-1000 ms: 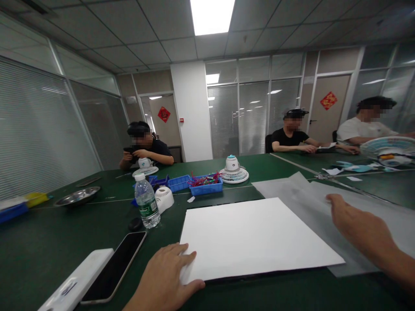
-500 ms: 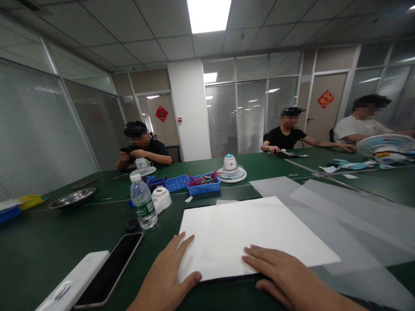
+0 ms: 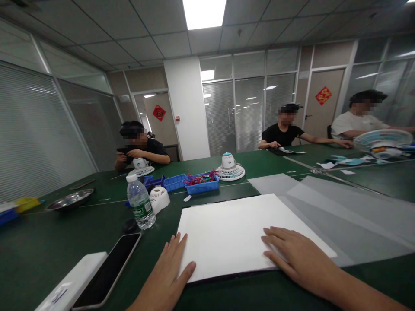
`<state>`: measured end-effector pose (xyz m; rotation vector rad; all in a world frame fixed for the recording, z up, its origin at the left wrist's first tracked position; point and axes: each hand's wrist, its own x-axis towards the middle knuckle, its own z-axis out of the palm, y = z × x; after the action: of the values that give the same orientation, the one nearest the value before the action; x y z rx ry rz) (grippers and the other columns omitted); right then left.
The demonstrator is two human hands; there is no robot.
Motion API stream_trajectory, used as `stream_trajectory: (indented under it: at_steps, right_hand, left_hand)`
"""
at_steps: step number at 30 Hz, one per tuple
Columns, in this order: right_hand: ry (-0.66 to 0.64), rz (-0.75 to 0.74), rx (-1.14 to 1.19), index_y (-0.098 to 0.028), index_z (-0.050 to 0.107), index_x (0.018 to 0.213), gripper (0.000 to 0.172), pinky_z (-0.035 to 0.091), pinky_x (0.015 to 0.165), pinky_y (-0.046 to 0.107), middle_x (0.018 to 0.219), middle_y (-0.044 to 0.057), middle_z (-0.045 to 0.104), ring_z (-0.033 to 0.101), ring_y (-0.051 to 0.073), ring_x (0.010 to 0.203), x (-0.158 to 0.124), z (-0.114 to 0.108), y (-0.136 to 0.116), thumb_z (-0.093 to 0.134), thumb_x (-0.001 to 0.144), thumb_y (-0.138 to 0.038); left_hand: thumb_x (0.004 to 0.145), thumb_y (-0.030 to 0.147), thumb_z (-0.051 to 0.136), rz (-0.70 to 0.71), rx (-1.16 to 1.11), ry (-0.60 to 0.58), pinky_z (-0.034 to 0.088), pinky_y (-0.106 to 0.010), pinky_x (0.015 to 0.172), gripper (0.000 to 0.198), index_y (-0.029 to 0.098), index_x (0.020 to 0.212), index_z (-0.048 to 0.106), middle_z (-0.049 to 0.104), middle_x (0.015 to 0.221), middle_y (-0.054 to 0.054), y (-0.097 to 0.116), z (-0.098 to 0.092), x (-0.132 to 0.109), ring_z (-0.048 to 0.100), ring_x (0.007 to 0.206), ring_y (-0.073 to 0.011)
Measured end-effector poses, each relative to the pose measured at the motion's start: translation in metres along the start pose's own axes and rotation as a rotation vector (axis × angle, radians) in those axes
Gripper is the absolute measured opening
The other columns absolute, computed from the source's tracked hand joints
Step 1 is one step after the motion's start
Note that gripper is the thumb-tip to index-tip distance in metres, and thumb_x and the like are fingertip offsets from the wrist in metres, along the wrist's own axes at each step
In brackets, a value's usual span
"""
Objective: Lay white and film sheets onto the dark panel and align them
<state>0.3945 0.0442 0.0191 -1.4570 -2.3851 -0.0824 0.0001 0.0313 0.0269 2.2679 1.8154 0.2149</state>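
Note:
A large white sheet of paper (image 3: 227, 233) lies on a thin dark board, whose black edge shows along the near side. My left hand (image 3: 170, 268) rests at the sheet's left edge, fingers stretched and thumb apart on the paper. Flat on the right part of the sheet lies my right hand (image 3: 292, 250), its fingers extended and holding nothing. To the right, translucent sheets (image 3: 350, 216) overlap one another and reach up to the white paper.
Left of the paper stand a water bottle (image 3: 140, 203), a phone (image 3: 108, 270) and a white box (image 3: 76, 280). Beyond are a blue bin of wires (image 3: 202, 186), a fan part (image 3: 229, 170) and a metal tray (image 3: 71, 199). Several people sit across the green table (image 3: 29, 255).
My right hand has slid right and away from me across the paper. The translucent sheets' near corner has shifted away from the table's front. My left hand stays nearly in place.

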Motion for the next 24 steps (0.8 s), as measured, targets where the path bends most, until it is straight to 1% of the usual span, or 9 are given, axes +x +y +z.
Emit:
stream_trajectory:
  at_steps: [4,7,9,11,13,15,16,19,24]
  right_hand:
    - [-0.133,-0.015,0.148,-0.032,0.055,0.145,0.057,0.038,0.117,0.054,0.152,0.004,0.047,0.044,0.031,0.14,0.0,-0.001,-0.01,0.046,0.097,-0.061]
    - [-0.118,0.0,0.228,-0.035,0.048,0.15,0.056,0.036,0.119,0.05,0.156,0.0,0.043,0.042,0.027,0.142,0.006,-0.002,0.004,0.043,0.099,-0.059]
    - [-0.03,0.117,0.138,-0.033,0.051,0.148,0.054,0.036,0.119,0.045,0.153,0.0,0.048,0.047,0.024,0.139,0.011,-0.003,0.032,0.038,0.101,-0.055]
    - [0.07,0.316,-0.046,-0.025,0.056,0.144,0.054,0.036,0.118,0.042,0.148,0.006,0.054,0.05,0.025,0.136,0.012,-0.006,0.073,0.036,0.101,-0.05]
    - [0.124,0.514,-0.162,-0.008,0.057,0.14,0.06,0.033,0.116,0.053,0.145,0.023,0.053,0.047,0.036,0.136,0.006,-0.012,0.118,0.04,0.098,-0.046]
    - [0.145,0.719,-0.213,0.007,0.059,0.13,0.072,0.036,0.103,0.067,0.13,0.04,0.054,0.049,0.051,0.128,-0.007,-0.021,0.157,0.041,0.096,-0.054]
    - [0.145,0.811,-0.219,0.009,0.062,0.123,0.079,0.038,0.094,0.069,0.121,0.043,0.056,0.052,0.055,0.121,-0.014,-0.025,0.172,0.04,0.094,-0.061]
    - [0.131,0.995,-0.193,0.004,0.07,0.109,0.092,0.039,0.079,0.065,0.11,0.041,0.059,0.057,0.056,0.11,-0.029,-0.031,0.203,0.04,0.085,-0.081]
    - [0.155,1.096,-0.13,-0.001,0.072,0.11,0.097,0.035,0.077,0.058,0.117,0.041,0.057,0.054,0.055,0.114,-0.031,-0.032,0.224,0.054,0.072,-0.088]
  left_hand:
    - [0.101,0.062,0.038,0.046,-0.005,0.064,0.015,-0.058,0.124,0.078,0.016,0.161,0.021,0.01,0.167,-0.01,-0.008,0.007,0.003,0.009,0.154,-0.033]
    - [0.099,0.061,0.045,0.084,0.032,0.065,0.017,-0.06,0.123,0.073,0.025,0.159,0.029,0.013,0.167,-0.007,-0.01,0.009,0.003,0.011,0.153,-0.0351]
    - [0.099,0.061,0.045,0.086,0.044,0.062,0.019,-0.06,0.122,0.07,0.026,0.159,0.031,0.013,0.166,-0.007,-0.01,0.009,0.002,0.012,0.152,-0.036]
    - [0.1,0.06,0.043,0.087,0.055,0.064,0.02,-0.059,0.122,0.07,0.023,0.158,0.031,0.013,0.166,-0.008,-0.009,0.009,0.002,0.012,0.152,-0.0365]
    - [0.1,0.06,0.041,0.084,0.073,0.061,0.019,-0.059,0.122,0.071,0.02,0.158,0.03,0.011,0.165,-0.009,-0.007,0.009,0.002,0.011,0.152,-0.0367]
    - [0.101,0.061,0.04,0.076,0.091,0.048,0.018,-0.059,0.122,0.073,0.018,0.158,0.029,0.01,0.165,-0.009,-0.006,0.01,0.002,0.01,0.152,-0.0367]
    - [0.101,0.061,0.039,0.074,0.097,0.042,0.017,-0.059,0.122,0.073,0.018,0.158,0.028,0.009,0.165,-0.01,-0.006,0.01,0.002,0.009,0.152,-0.0367]
    - [0.101,0.063,0.038,0.075,0.101,0.037,0.017,-0.059,0.122,0.074,0.017,0.158,0.028,0.008,0.165,-0.01,-0.006,0.011,0.002,0.009,0.152,-0.0367]
    - [0.1,0.062,0.039,0.078,0.094,0.057,0.019,-0.059,0.122,0.073,0.019,0.158,0.029,0.009,0.165,-0.008,-0.007,0.011,0.0,0.009,0.152,-0.0367]
